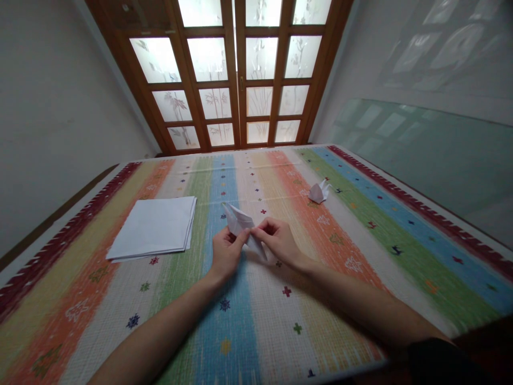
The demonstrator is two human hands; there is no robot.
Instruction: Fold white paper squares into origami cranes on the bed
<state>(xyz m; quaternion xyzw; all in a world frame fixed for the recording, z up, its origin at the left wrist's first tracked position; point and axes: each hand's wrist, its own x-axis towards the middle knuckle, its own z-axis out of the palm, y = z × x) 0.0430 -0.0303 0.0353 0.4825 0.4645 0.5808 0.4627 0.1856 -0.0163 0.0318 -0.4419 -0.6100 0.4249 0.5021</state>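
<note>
Between my two hands is a piece of folded white paper [239, 218], narrow and pointed, with one tip toward the far left and another toward me. My left hand [227, 251] pinches its left side, thumb on top. The fingertips of my right hand [278, 238] pinch the paper near its middle, close beside the left thumb. Part of the paper is hidden by my fingers. Farther off to the right stands a folded paper crane [319, 191] on the tablecloth.
A stack of white paper sheets [154, 227] lies left of my hands, its edges slightly uneven. A striped, patterned tablecloth [296, 305] covers the table. Beyond the far edge is a wooden door [239, 88] with glass panes. Walls flank the table, a glass panel [425, 155] leaning at right.
</note>
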